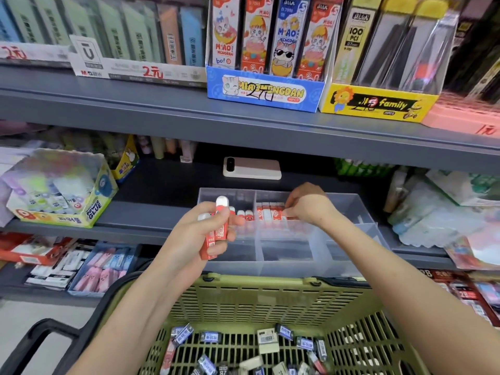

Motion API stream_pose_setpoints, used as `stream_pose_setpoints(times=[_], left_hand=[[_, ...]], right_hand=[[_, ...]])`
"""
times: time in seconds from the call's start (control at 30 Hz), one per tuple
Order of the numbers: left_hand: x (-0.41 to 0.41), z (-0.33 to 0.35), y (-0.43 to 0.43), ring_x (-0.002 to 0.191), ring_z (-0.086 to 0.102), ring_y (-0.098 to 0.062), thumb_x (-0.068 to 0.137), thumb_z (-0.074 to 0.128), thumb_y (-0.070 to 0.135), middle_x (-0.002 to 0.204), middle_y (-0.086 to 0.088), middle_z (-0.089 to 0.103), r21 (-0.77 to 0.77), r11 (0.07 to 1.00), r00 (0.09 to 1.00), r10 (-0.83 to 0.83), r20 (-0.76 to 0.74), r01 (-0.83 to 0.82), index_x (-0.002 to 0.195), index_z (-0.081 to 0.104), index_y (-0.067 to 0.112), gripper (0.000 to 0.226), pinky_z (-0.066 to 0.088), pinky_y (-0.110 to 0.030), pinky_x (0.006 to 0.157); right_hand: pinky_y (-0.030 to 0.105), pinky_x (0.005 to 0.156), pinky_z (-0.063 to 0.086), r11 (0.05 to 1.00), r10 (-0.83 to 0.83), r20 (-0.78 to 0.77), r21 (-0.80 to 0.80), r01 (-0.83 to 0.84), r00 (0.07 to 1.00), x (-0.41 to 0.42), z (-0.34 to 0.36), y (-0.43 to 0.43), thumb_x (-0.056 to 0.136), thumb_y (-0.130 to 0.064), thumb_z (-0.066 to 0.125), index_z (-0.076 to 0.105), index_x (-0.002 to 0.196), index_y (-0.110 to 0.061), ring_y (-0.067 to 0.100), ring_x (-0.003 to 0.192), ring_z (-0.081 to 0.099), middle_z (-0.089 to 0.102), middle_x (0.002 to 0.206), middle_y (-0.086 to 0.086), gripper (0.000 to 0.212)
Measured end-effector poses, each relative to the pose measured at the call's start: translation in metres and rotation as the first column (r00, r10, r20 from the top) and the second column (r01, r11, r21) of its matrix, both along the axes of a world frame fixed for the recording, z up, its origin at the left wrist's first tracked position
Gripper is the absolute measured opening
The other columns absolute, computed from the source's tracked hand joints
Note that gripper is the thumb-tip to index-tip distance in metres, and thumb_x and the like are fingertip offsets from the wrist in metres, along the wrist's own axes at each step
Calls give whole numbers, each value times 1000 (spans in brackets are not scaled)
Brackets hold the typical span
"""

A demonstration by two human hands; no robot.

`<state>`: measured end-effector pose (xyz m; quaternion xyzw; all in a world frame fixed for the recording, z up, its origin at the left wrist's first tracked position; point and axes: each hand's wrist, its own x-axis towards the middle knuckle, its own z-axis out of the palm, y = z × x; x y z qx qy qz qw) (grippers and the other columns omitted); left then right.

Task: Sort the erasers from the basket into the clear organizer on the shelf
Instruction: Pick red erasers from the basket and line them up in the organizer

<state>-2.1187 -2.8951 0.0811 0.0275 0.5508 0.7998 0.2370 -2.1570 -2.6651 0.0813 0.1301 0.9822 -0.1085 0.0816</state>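
A green plastic basket [270, 296] sits low in front of me with several loose erasers [266, 341] on its floor. On the middle shelf stands the clear organizer [349, 234], with red-and-white erasers [266, 213] standing in its back compartments. My left hand [208, 234] grips a few red-sleeved erasers [220, 226] upright, just left of the organizer's front. My right hand [305, 203] reaches into the back middle compartment, fingertips pinching an eraser in the row there.
A pink phone [251, 168] lies on the shelf behind the organizer. A glue display box [62, 189] stands to the left, packaged goods to the right. Boxes of pencil leads fill the upper shelf [162, 109]. More erasers lie on the lower shelf [81, 266].
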Motion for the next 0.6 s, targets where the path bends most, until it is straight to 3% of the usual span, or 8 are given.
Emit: stream_pose_setpoints(times=[0.07, 0.13, 0.2, 0.23, 0.33, 0.43, 0.5, 0.6], left_hand=[[1, 0, -1, 56, 52, -11, 74, 65, 27, 85, -10, 71, -22, 1000, 1000, 3, -27, -4, 94, 56, 7, 29, 24, -17, 37], [1, 0, -2, 54, 50, -9, 72, 67, 30, 88, -9, 72, -52, 999, 999, 3, -52, -5, 95, 58, 8, 33, 22, -16, 36], [3, 1, -3, 50, 49, -7, 71, 69, 32, 89, -9, 73, -101, 995, 996, -11, -91, 2, 97, 60, 7, 37, 22, -15, 36], [4, 2, -2, 46, 48, -5, 71, 69, 32, 88, -9, 73, -132, 991, 993, -24, -119, 8, 98, 60, 5, 39, 21, -15, 36], [6, 6, -3, 43, 51, -4, 72, 69, 33, 84, -8, 74, -215, 977, 978, -54, -203, 9, 99, 60, 2, 42, 20, -14, 35], [4, 11, -10, 57, 60, -10, 71, 68, 45, 90, -6, 75, -309, 949, 968, -17, -249, -63, 100, 60, 6, 50, 23, -16, 36], [0, 12, -18, 61, 58, -11, 71, 64, 53, 89, -4, 75, -336, 931, 972, 65, -227, -141, 101, 60, 10, 52, 28, -19, 43], [-7, 14, -30, 65, 58, -14, 84, 57, 44, 86, -10, 70, -195, 962, 981, 190, -35, -193, 104, 58, 9, 40, 42, -26, 54]], right_hand=[[24, 73, 46, 999, -9, -171, 33, 15, 985, 9, 9, -8, 86, -26, 61, 74, 88, -14, 23, 89, 64, 71, 88, 4, 18], [25, 66, 46, 964, -8, -365, -252, -90, 931, 24, 20, -25, 90, -34, 58, 72, 81, -13, 19, 73, 61, 68, 72, 0, 27], [20, 54, 45, 720, 18, -342, -647, -249, 940, 40, 37, -49, 90, -34, 59, 72, 78, -13, 12, 61, 55, 65, 64, -2, 27], [16, 49, 43, 610, 63, -309, -741, -282, 949, 46, 42, -59, 89, -31, 61, 72, 78, -15, 9, 58, 54, 65, 63, -1, 22], [17, 47, 43, 533, 169, -268, -785, -316, 949, 50, 48, -73, 87, -18, 66, 70, 81, -12, 15, 56, 54, 64, 62, 5, 10], [20, 51, 45, 481, 80, -278, -831, -281, 957, 37, 51, -66, 87, -12, 64, 68, 81, -14, 15, 63, 56, 66, 74, 7, 8], [21, 60, 49, 579, -52, -328, -779, -239, 943, 21, 49, -55, 86, -10, 64, 67, 84, -12, 15, 71, 61, 68, 83, 5, 4], [25, 80, 49, 802, -21, -288, -577, -155, 957, -2, 36, -43, 83, -6, 66, 68, 91, -8, 17, 85, 63, 70, 94, 8, 8]])
